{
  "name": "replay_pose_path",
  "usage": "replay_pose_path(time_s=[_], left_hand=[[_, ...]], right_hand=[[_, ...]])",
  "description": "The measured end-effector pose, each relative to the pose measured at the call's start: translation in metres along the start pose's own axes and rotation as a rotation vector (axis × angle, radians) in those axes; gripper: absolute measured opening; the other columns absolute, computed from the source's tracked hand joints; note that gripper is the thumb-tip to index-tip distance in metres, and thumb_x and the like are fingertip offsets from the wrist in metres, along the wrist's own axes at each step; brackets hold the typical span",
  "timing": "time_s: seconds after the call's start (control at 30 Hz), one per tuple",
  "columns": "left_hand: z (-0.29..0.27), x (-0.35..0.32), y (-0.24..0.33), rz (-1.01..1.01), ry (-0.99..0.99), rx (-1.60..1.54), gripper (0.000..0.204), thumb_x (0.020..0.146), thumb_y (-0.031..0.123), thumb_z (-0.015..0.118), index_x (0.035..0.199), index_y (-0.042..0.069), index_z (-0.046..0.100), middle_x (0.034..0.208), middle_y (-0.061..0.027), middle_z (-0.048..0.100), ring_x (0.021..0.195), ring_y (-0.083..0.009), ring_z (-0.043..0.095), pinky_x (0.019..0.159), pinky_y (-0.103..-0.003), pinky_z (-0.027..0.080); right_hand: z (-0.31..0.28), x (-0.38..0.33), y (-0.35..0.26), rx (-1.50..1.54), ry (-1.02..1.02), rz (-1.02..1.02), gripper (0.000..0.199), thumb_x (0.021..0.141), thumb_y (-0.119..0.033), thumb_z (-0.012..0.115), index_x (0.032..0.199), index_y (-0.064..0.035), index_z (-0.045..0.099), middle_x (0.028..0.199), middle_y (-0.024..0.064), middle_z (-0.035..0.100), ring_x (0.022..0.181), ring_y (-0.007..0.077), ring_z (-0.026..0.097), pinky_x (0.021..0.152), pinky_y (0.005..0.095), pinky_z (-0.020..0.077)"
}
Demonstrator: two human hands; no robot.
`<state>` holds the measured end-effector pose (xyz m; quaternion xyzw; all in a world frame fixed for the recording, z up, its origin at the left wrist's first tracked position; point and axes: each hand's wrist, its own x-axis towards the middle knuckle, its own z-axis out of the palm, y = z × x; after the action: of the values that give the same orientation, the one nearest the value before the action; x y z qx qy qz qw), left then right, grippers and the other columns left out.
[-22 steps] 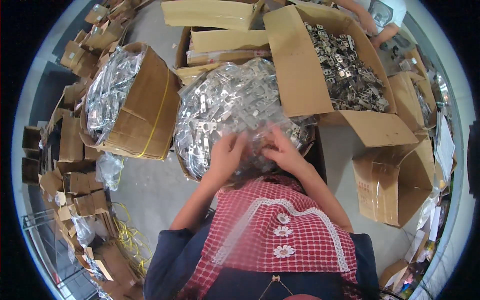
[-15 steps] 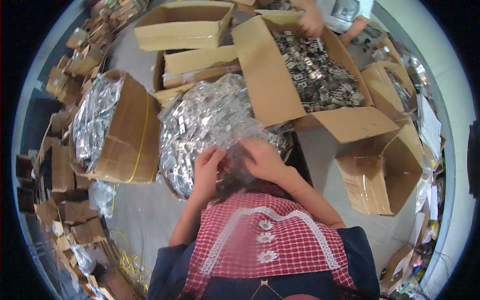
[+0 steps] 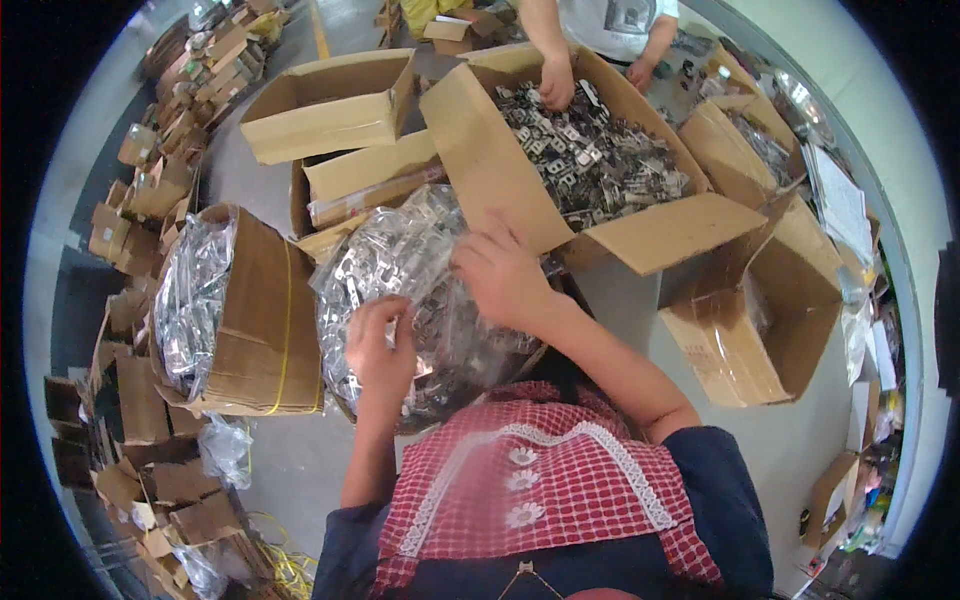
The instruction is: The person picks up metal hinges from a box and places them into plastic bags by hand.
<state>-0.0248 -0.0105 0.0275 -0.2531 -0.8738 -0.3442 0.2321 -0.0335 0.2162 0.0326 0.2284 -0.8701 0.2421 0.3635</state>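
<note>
Directly before the person, a clear plastic bag of small metal parts (image 3: 420, 300) bulges from a box; the left hand (image 3: 380, 345) and right hand (image 3: 500, 275), apart, both pinch its film. Probably heavy and slippery, it seems best gathered at the neck.

Both hands (image 3: 440, 310) on clear bag of metal parts (image 3: 410, 290), cardboard boxes (image 3: 600, 170) around

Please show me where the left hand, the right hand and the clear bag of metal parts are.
left hand (image 3: 380, 345), head view, back of the hand
right hand (image 3: 497, 272), head view, back of the hand
clear bag (image 3: 385, 255), head view, upper left of the plastic
</note>
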Motion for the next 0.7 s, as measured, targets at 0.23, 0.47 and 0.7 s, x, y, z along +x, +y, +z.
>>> replay_pose_path(time_s=[0.23, 0.47, 0.7], left_hand=[[-0.044, 0.046, 0.040, -0.165, 0.246, -0.539, 0.007, 0.097, 0.002, 0.061, 0.101, -0.003, 0.064, 0.102, -0.0118, 0.070, 0.095, -0.0155, 0.063, 0.088, -0.030, 0.050], [-0.023, 0.017, 0.031, -0.382, 0.061, -0.646, 0.012, 0.093, 0.001, 0.067, 0.105, 0.001, 0.065, 0.098, -0.0060, 0.070, 0.089, -0.0109, 0.065, 0.076, -0.024, 0.052], [-0.025, 0.025, 0.039, -0.223, 0.176, -0.725, 0.012, 0.092, -0.002, 0.064, 0.104, -0.003, 0.068, 0.102, -0.0079, 0.069, 0.089, -0.0119, 0.063, 0.080, -0.025, 0.052]], right_hand=[[-0.035, 0.048, -0.028, 0.168, 0.265, -0.010, 0.015, 0.079, -0.009, 0.072, 0.090, -0.0063, 0.062, 0.094, 0.0089, 0.065, 0.097, 0.0329, 0.061, 0.098, 0.0485, 0.0431], [-0.038, 0.028, -0.037, 0.234, 0.279, 0.038, 0.014, 0.077, -0.012, 0.070, 0.087, -0.0058, 0.063, 0.089, 0.0099, 0.064, 0.095, 0.0316, 0.060, 0.093, 0.0473, 0.0431], [-0.053, 0.013, -0.040, 0.226, 0.333, 0.089, 0.016, 0.078, -0.011, 0.074, 0.087, -0.0052, 0.062, 0.092, 0.0110, 0.064, 0.094, 0.0333, 0.061, 0.089, 0.0460, 0.0459]])
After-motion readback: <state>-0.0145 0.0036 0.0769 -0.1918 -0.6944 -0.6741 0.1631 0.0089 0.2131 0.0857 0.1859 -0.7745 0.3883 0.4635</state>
